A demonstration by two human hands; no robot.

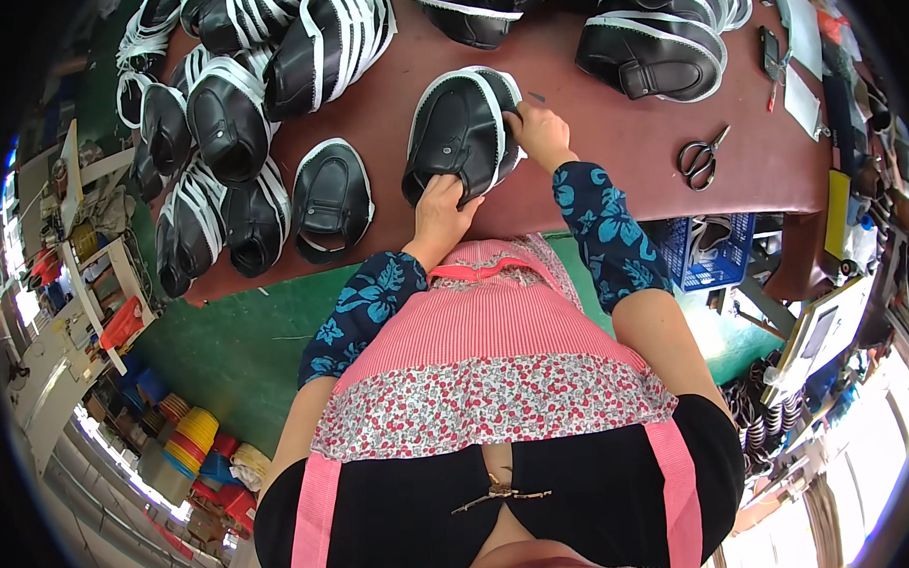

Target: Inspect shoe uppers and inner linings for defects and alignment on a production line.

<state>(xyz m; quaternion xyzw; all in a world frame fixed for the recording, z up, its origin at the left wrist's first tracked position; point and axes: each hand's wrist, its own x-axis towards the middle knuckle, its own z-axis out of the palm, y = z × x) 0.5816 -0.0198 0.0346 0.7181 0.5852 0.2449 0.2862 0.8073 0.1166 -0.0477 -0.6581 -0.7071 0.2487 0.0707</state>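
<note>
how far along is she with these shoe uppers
Done, apparently: stacks of black uppers with white edging are piled along the left and far side of the brown table. In hand: one black upper, gripped at its near end by the left hand and at its right edge by the right hand. Left: a single upper lies beside it, seemingly waiting. The scissors lie unused. The total count cannot be told.

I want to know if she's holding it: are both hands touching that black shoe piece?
Touching. The head view shows the left hand gripping the black shoe upper's near edge, the right hand pressing its side.
</note>
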